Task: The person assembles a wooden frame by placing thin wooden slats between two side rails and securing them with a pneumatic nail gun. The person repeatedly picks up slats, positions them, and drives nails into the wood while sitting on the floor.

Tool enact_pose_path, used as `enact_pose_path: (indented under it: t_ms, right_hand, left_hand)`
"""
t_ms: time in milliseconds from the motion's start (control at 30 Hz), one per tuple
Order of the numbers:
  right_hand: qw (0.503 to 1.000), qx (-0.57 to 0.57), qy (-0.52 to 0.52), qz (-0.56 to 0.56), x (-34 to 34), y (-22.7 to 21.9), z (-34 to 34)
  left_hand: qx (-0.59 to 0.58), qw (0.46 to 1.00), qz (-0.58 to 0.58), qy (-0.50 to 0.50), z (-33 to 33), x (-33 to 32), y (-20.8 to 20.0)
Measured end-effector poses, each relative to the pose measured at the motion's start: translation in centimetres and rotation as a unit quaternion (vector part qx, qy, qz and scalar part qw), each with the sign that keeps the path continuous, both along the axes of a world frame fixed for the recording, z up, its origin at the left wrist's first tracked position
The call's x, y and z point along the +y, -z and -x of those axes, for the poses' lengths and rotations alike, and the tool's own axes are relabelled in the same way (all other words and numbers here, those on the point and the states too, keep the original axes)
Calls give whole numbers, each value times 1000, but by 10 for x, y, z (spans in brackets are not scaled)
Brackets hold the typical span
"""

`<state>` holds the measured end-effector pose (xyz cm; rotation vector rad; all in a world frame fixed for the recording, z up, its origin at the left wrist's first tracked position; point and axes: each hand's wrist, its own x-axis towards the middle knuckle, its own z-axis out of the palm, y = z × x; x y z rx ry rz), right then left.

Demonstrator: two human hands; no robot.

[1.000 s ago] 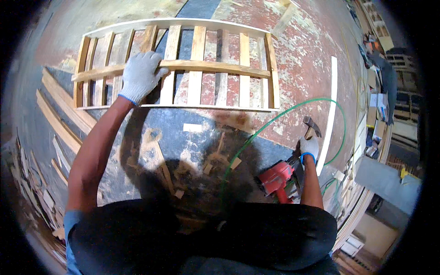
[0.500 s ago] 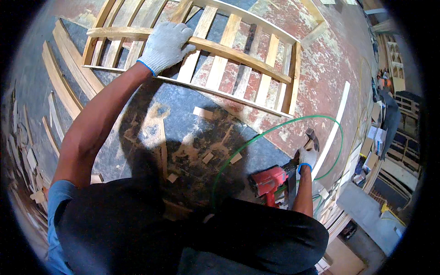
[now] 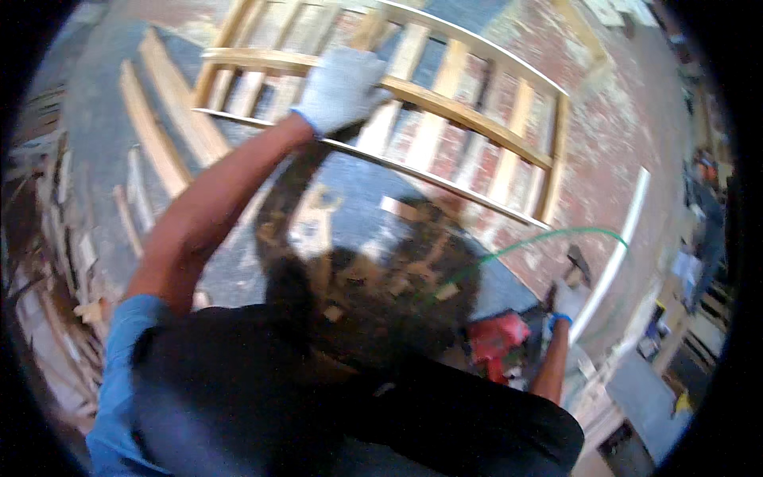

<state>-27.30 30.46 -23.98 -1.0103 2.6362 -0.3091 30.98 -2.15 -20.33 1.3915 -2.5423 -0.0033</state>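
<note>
Head view shows the left hand [image 3: 342,89] over the long bar [image 3: 469,118], which runs out to both sides, slanting down rightward across the slatted frame [image 3: 558,151] on the floor [image 3: 612,143]; whether that grip is closed, I cannot tell; the right hand [image 3: 567,299] grasps a hammer [image 3: 578,261], apart from the frame; left is nearer.

Item quantities, work area
Far: one slatted wooden frame [image 3: 469,120]. Left: two long broad boards [image 3: 183,103]. Right: one hammer [image 3: 578,261], one red power tool [image 3: 497,336], one green hose [image 3: 548,234], one white strip [image 3: 617,258]. Gloved hands [image 3: 342,91]: two.
</note>
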Motion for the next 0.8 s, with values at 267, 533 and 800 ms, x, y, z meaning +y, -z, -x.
enact_pose_path:
  t_ms: [267,533,800]
  right_hand:
    - [970,-162,84,159,-11,29,10]
    - [983,65,-92,142,-103,-88,-38]
    - [838,104,-468,260,-259,-261,-241]
  left_hand:
    - [-25,999,-25,17,0,0,-13]
    - [-14,999,-36,21,-3,0,-16]
    - [15,999,-38,21,-5,-4,4]
